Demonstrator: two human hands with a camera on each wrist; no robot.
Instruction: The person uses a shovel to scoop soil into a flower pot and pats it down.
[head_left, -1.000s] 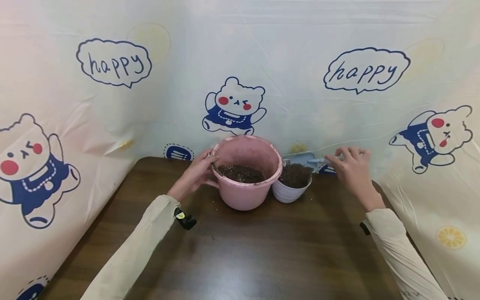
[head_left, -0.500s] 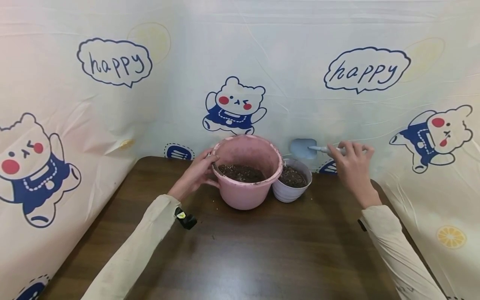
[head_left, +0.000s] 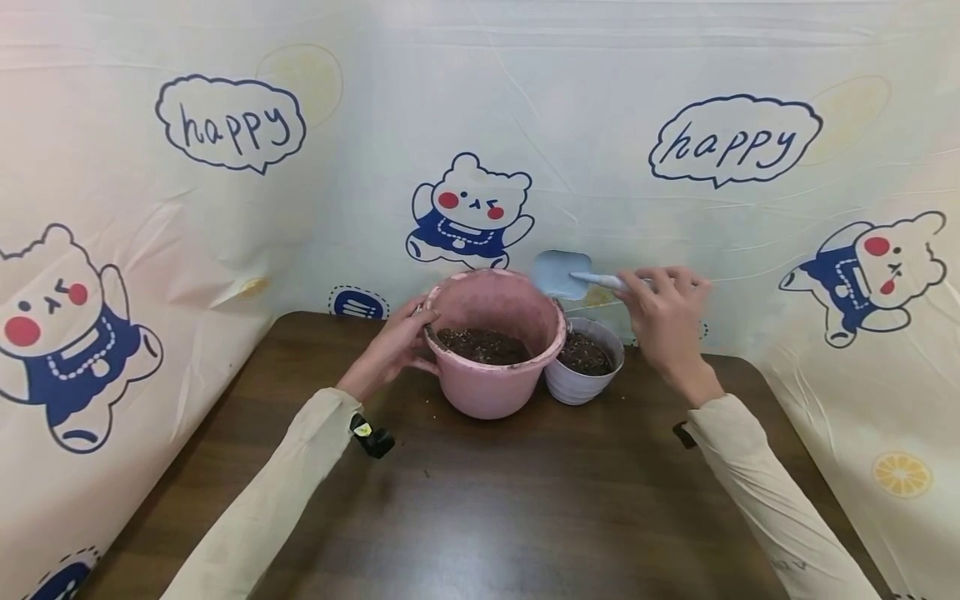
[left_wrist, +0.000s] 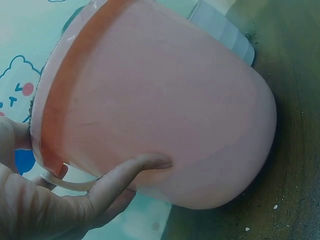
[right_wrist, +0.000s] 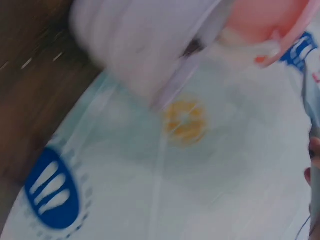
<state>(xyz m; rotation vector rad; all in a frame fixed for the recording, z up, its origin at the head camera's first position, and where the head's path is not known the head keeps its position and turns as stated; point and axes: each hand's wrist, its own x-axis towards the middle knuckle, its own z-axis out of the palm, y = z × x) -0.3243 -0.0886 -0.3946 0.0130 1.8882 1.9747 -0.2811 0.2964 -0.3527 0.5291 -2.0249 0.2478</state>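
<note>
A pink bucket (head_left: 487,387) with dark soil (head_left: 483,346) in its bottom stands at the back of the table. My left hand (head_left: 393,342) grips its left side; in the left wrist view the thumb lies over the rim and the fingers (left_wrist: 150,161) lie along the outer wall by the handle loop (left_wrist: 72,185). Right beside the bucket is a small white pot (head_left: 581,386), also holding soil (head_left: 585,354). My right hand (head_left: 667,321) holds a light blue trowel (head_left: 562,275) by its handle, the blade raised above and behind the gap between bucket and pot.
Behind the brown table (head_left: 480,508) hangs a printed cloth (head_left: 592,108) with bears and lettering, close to the bucket and the trowel blade. A few pale crumbs lie on the tabletop near the bucket and pot.
The trowel has come up from the small pot, leaving the soil there lower and flatter, and my right hand has carried it left toward the bucket. My left hand keeps its grip.
</note>
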